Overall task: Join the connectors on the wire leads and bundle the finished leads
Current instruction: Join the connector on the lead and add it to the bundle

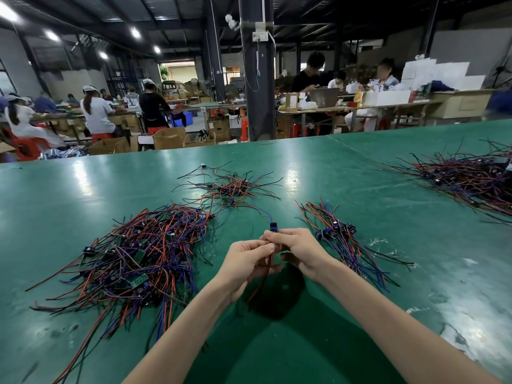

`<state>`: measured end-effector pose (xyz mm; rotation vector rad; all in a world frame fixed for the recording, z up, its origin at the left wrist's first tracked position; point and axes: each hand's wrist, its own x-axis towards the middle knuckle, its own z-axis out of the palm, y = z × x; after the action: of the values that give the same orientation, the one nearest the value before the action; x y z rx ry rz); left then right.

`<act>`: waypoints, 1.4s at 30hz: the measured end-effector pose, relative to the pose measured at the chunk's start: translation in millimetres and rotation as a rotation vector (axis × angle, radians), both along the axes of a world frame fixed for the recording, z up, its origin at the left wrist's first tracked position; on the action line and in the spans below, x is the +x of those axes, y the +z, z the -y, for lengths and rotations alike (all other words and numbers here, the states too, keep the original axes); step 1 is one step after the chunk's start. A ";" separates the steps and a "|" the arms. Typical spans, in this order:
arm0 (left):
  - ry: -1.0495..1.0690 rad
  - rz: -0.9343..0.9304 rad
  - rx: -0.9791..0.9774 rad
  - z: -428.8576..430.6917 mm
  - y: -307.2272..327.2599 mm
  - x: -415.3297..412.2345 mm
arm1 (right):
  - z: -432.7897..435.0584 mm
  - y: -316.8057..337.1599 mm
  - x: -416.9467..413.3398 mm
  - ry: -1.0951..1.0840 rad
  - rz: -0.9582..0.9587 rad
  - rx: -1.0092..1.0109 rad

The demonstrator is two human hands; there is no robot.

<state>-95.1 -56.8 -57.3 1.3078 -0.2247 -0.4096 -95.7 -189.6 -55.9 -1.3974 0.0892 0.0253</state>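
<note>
Grip check — left hand (247, 262) pinches thin red-black wire lead (261, 281), right hand (300, 252) clasps small blue plastic connector (273, 226); looks like joining step — next needs straight push together.

Only the person's two arms show, slim and smooth in outline. The left forearm (194, 322) and the right forearm (374, 306) are bare along all their visible length, from the lower edge of the view to the wrists. The left hand (249, 261) and the right hand (300, 250) are bare as well, with slender fingers; the nails are too small to make out.
</note>
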 end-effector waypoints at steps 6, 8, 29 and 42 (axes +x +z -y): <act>0.009 0.031 0.011 1.1 0.4 -1.6 | -1.8 0.8 -0.8 0.090 -0.042 -0.008; 0.006 0.041 0.030 1.4 -0.3 -3.9 | -1.6 -0.2 -0.8 0.076 -0.037 -0.031; -0.017 -0.033 0.168 9.8 2.3 -14.1 | 10.9 -4.3 9.3 -0.136 0.073 -0.072; -0.173 -0.166 0.054 10.7 2.1 -15.1 | 11.4 -2.6 7.9 -0.206 0.204 -0.122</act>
<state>-110.1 -67.5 -55.2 1.3042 -0.1884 -0.6719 -87.7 -201.1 -58.5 -1.4991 0.0654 -0.2982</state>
